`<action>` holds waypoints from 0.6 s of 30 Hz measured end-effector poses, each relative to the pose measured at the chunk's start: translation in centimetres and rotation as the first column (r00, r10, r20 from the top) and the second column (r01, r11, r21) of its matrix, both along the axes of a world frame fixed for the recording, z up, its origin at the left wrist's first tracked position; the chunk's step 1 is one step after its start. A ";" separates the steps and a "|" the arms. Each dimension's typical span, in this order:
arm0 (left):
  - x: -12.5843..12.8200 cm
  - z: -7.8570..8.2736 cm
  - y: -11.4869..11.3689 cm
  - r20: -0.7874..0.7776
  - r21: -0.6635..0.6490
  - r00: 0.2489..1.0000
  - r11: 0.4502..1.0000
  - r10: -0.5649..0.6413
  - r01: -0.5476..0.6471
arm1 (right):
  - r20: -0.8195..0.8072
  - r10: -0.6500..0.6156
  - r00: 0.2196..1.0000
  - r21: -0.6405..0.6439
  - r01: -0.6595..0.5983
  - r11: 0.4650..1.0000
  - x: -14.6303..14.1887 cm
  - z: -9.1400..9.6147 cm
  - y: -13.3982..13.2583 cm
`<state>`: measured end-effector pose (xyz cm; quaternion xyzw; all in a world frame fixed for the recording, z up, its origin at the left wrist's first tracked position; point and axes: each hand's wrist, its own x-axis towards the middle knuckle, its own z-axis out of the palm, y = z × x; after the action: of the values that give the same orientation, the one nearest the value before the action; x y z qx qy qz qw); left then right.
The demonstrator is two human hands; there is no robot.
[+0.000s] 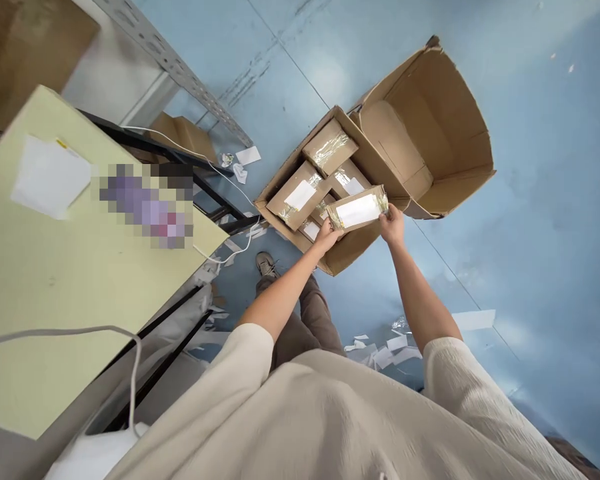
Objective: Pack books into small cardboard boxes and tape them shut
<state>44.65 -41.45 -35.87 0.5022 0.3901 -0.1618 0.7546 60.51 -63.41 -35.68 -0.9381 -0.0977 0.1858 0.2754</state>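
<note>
Between my two hands is a small taped cardboard box (357, 210) with a large white label on its upper face. My left hand (329, 235) grips its near left end, and my right hand (392, 225) grips the right end. It is over a big open carton (347, 257) on the floor. Inside that carton lie several similar taped boxes, among them a labelled box (300, 193) on the left and a box with shiny tape (330, 148) at the back. The held box partly covers the ones under it.
A second open carton (445, 120) adjoins the first on its far right. To the left stands a pale yellow table (105, 287) with white paper (53, 177), a blurred-out item and a cable (80, 330). Paper scraps (385, 353) litter the blue floor. A metal rack post (180, 70) rises behind.
</note>
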 end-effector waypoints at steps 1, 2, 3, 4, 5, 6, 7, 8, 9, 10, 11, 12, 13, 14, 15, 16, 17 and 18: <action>0.9 -1.4 -0.2 0.012 -0.004 1.000 1.000 0.014 -0.014 | 0.012 -0.037 0.999 0.004 0.037 0.999 1.0 -1.4 -0.1; 1.7 -2.9 -0.4 0.026 -0.005 0.999 1.000 0.023 -0.022 | 0.023 -0.073 0.997 0.014 0.072 0.997 1.9 -2.7 -0.1; 2.5 -4.2 -0.5 0.044 -0.008 0.999 1.000 0.024 -0.024 | 0.031 -0.104 0.994 0.027 0.103 0.994 2.7 -3.9 -0.2; 3.3 -5.5 -0.6 0.057 -0.012 0.998 1.000 0.020 -0.019 | 0.042 -0.113 0.993 0.041 0.111 0.993 3.5 -5.0 -0.3; 4.0 -6.7 -0.7 0.066 -0.010 0.998 1.000 0.013 -0.012 | 0.054 -0.112 0.992 0.051 0.109 0.993 4.1 -6.0 -0.5; 4.7 -7.8 -0.7 0.076 -0.003 0.997 1.000 0.008 -0.008 | 0.065 -0.107 0.992 0.056 0.103 0.993 4.6 -6.9 -0.6; 5.3 -8.8 -0.6 0.095 0.007 0.995 1.000 0.007 -0.007 | 0.075 -0.101 0.992 0.058 0.097 0.994 5.0 -7.6 -0.7; 5.8 -9.6 -0.5 0.125 0.016 0.992 1.000 0.012 -0.014 | 0.082 -0.093 0.992 0.061 0.088 0.994 5.3 -8.2 -0.8; 6.2 -10.4 -0.4 0.151 0.024 0.988 0.999 0.021 -0.025 | 0.086 -0.084 0.993 0.067 0.078 0.995 5.6 -8.7 -0.8; 6.5 -11.0 -0.3 0.163 0.031 0.986 0.999 0.029 -0.035 | 0.084 -0.073 0.994 0.076 0.067 0.995 5.7 -9.0 -0.7; 6.7 -11.5 -0.1 0.165 0.036 0.986 0.998 0.038 -0.044 | 0.081 -0.059 0.995 0.083 0.053 0.995 5.9 -9.3 -0.4; 6.8 -11.8 0.0 0.153 0.039 0.987 0.998 0.046 -0.053 | 0.079 -0.044 0.996 0.085 0.037 0.996 6.1 -9.5 -0.1; 6.9 -12.2 0.2 0.134 0.041 0.990 0.997 0.053 -0.059 | 0.082 -0.026 0.996 0.082 0.019 0.996 6.3 -9.6 0.4; 6.9 -12.4 0.2 0.113 0.040 0.992 0.997 0.058 -0.062 | 0.094 -0.006 0.996 0.076 -0.002 0.997 6.7 -9.7 0.9; 6.8 -12.6 0.3 0.096 0.037 0.994 0.997 0.060 -0.064 | 0.112 0.019 0.994 0.069 -0.027 0.997 7.1 -9.7 1.4; 6.8 -12.7 0.2 0.085 0.030 0.994 0.997 0.062 -0.065 | 0.133 0.047 0.990 0.063 -0.056 0.996 7.7 -9.7 2.1; 6.8 -12.8 0.1 0.082 0.018 0.995 0.998 0.063 -0.065 | 0.153 0.077 0.985 0.061 -0.087 0.994 8.3 -9.8 2.7; 6.7 -12.9 0.0 0.085 0.000 0.994 0.998 0.065 -0.065 | 0.170 0.105 0.980 0.061 -0.117 0.991 9.0 -9.9 3.4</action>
<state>51.40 -41.49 -48.73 0.4966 0.3739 -0.1151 0.7748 69.48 -59.99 -45.58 -0.9331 -0.1791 0.1183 0.2886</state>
